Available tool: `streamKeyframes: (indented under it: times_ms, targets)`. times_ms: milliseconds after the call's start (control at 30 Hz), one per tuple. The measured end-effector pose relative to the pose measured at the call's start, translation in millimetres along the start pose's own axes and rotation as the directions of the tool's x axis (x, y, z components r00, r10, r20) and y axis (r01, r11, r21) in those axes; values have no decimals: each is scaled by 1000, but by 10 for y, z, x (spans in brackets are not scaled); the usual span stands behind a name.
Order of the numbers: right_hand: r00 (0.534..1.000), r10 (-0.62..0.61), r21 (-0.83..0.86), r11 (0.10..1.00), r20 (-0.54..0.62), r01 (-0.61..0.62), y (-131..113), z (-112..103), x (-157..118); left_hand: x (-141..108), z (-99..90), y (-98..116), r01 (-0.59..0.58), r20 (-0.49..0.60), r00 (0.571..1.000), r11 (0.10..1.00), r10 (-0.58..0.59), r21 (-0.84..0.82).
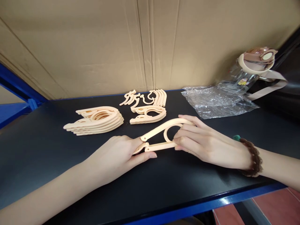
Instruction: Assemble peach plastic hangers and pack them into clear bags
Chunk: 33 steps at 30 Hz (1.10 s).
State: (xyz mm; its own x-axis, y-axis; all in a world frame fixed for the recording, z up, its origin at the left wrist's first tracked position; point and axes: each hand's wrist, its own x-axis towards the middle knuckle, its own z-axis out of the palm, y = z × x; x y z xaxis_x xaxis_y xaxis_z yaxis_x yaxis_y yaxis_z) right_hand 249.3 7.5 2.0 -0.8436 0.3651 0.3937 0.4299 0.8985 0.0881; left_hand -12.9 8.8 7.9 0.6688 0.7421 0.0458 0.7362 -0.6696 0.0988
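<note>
Between my hands, above the near middle of the black tabletop, is a beige plastic folding clothes hanger (161,128). My left hand (119,153) pinches its narrow left end, the thumb lying along the lower arm. My right hand (199,137) has its fingers wrapped round the curved right end, which they partly hide. Just beyond, a small stack of folded hangers (150,118) lies flat. A taller stack of the same hangers (100,125) sits to the left. Behind them are loose beige hook pieces (129,97) and several curved beige arms (160,97).
Crumpled clear plastic bags (215,101) lie at the back right, against a transparent bottle (248,73) with a brown lid and strap. A cardboard wall (93,47) closes off the back. The black tabletop (145,184) has a blue metal front edge (199,209).
</note>
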Motion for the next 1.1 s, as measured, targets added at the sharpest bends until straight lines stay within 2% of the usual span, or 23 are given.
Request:
streamKeyframes:
  times_ms: [300, 467, 733, 900, 1100]
  targets:
    - [1000, 15, 93, 996, 14, -16, 7, 4, -8, -33, 84, -48, -98, -74, 992, 995, 100, 32]
    - [999, 38, 170, 984, 30, -43, 11, -4, -2, -48, 129, -67, -118, -126, 983, 985, 133, 125]
    - [990, 102, 321, 938, 94, -127, 21, -61, 6, -22, 6, 47, -180, -230, 935, 917, 272, 355]
    - [987, 115, 339, 929, 114, -148, 26, -86, 13, -18, -23, 64, -188, -276, 897, 864, 344, 467]
    - [987, 121, 346, 926, 105, -151, 14, -93, 19, -38, -34, 88, -174, -288, 881, 823, 375, 541]
